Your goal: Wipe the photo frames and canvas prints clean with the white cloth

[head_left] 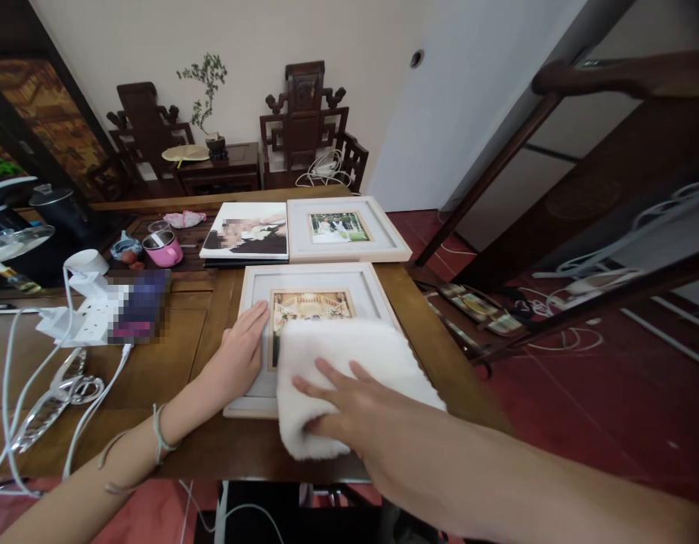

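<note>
A light wooden picture frame (252,291) lies flat on the brown table, with a small photo inside a pale mount. My left hand (242,349) rests on the frame's left side, fingers extended and holding nothing. A thick white cloth (377,347) covers the lower right part of the frame and hangs over its near edge. Pressed down on the cloth is my right hand (343,404), its fingers spread and its thumb by a fold of the cloth.
Behind are a second frame (383,227) and a white-edged photo panel (247,227). Further left stand a pink cup (163,249), a power strip (91,321) with white cables and a silver hair clip (48,408). The table's right edge (440,340) is close.
</note>
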`<act>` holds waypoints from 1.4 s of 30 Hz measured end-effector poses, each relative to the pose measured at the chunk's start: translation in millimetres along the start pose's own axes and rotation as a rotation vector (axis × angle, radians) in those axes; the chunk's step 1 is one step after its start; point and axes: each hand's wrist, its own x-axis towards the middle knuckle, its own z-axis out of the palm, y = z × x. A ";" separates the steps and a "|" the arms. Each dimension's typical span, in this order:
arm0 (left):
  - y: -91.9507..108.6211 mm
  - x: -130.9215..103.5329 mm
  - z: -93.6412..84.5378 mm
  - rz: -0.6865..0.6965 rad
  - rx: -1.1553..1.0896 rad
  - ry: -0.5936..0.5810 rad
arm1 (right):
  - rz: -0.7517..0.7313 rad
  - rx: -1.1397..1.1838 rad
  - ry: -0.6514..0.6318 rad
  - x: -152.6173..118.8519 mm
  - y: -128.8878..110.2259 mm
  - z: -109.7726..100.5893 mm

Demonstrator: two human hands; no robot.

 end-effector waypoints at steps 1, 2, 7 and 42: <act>0.6 0.0 -0.4 -0.007 0.003 -0.009 | -0.008 0.038 -0.004 -3.5 -2.1 -2.2; 1.1 0.0 -0.7 -0.012 0.007 -0.020 | -0.013 0.060 -0.002 -4.0 -2.0 -4.4; 5.6 0.9 -3.7 -0.005 -0.016 -0.009 | 0.040 -0.144 0.157 33.3 26.7 -8.5; 7.4 10.9 -13.8 -0.059 -0.070 0.165 | -0.024 -0.200 -0.077 46.1 -21.0 -4.1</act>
